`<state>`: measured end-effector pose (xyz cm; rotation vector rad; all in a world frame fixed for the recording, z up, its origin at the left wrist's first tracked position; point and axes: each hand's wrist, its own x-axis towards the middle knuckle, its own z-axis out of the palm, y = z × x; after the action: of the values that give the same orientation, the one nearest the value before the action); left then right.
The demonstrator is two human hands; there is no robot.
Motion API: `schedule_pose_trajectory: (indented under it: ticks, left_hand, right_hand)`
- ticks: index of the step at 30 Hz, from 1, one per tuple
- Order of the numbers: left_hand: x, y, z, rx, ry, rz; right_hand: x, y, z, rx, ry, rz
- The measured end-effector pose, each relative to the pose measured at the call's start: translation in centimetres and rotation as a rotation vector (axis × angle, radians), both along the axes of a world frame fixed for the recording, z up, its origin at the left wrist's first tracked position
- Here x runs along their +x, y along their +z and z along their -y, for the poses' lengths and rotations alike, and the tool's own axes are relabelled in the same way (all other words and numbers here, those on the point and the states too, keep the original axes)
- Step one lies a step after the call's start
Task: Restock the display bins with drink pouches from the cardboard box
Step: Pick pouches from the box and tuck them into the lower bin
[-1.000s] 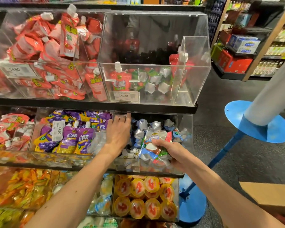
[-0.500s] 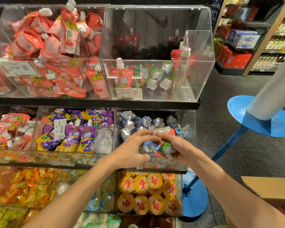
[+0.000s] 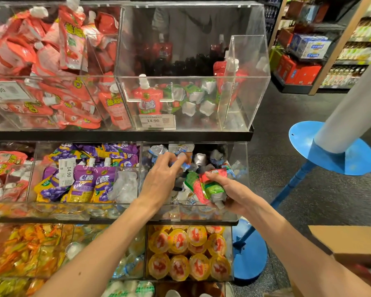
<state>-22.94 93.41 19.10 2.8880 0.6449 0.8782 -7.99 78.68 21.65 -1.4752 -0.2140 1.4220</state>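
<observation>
- Half a second ago I had both hands together on one bundle; now they have split.
- My left hand has gone toward the back of the middle shelf's right-end bin, fingers pinching a blue pouch.
- My right hand stays at the bin's front right corner, fingers wrapped round the red-and-green pouches.
- I judge this bin is being filled one pouch at a time, with more to place.
- The cardboard box sits on the floor, lower right.
</observation>
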Motion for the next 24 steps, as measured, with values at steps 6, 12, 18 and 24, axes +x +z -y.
schedule_pose_trajectory:
  ticks: [6,12,18,24]
  left_hand:
    - [2.1,-0.4,-0.5,0.04,0.061,0.08]
    - [3.0,-0.8,-1.0,0.136,0.217,-0.071]
    - [2.5,-0.3,-1.0,0.045,0.244,-0.255]
    - [-0.5,-0.5,0.9,-0.135,-0.133,-0.168]
  right_hand:
    - [0.5,-0.4,0.2,0.027,-0.018,-0.04]
    - [0.7,-0.1,0.2,0.067,-0.014,-0.08]
    - [0.9,0.1,-0.1,0.052,-0.044,-0.079]
    - [0.7,1.0,0.0,0.084,-0.027,-0.12]
